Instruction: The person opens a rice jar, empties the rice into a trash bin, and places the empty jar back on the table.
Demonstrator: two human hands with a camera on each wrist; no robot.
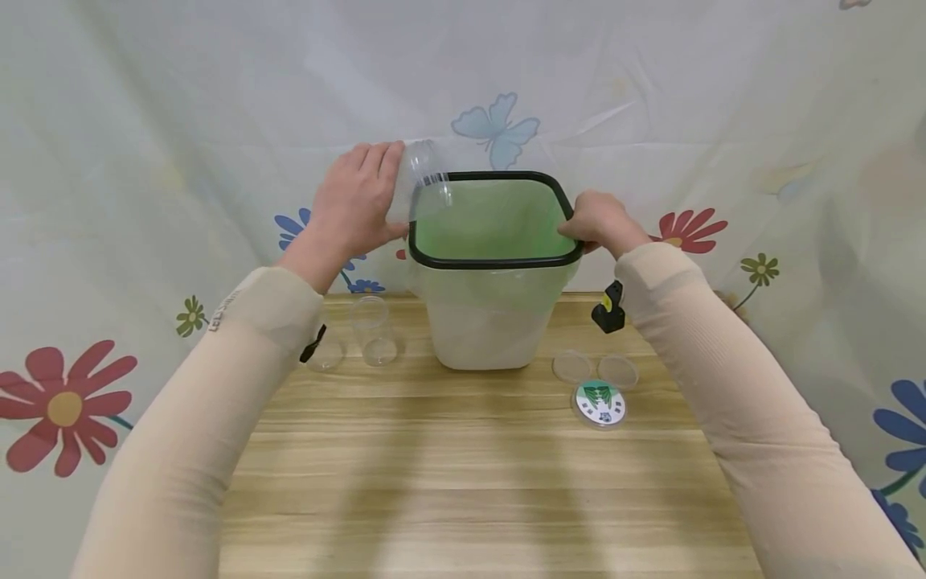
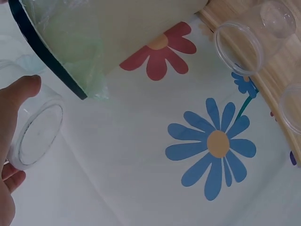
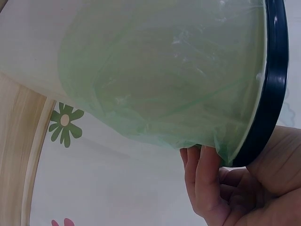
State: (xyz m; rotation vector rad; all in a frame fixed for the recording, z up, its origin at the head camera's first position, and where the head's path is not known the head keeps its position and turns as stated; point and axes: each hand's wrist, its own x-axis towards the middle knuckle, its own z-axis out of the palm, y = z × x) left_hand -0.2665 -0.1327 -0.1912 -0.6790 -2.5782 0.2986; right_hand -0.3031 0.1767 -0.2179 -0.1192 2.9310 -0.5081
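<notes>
A white trash bin (image 1: 481, 334) with a black rim (image 1: 499, 263) stands toward the back of the table, lined with a thin green plastic bag (image 1: 499, 221). My left hand (image 1: 354, 193) holds a clear plastic jar (image 1: 428, 170) tilted over the bin's left rim, its base toward my palm. In the left wrist view, the thumb lies along the side of that jar (image 2: 40, 134). At the opposite side, my right hand (image 1: 604, 221) grips the rim and bag edge; its fingers (image 3: 207, 176) curl under from outside in the right wrist view.
Left of the bin stands a clear jar (image 1: 372, 334), with another clear round piece (image 1: 325, 355) partly behind the left wrist. Two clear discs (image 1: 571, 367) and a round lid with a printed green label (image 1: 600, 402) lie to the right. A flowered curtain (image 1: 239, 177) hangs behind.
</notes>
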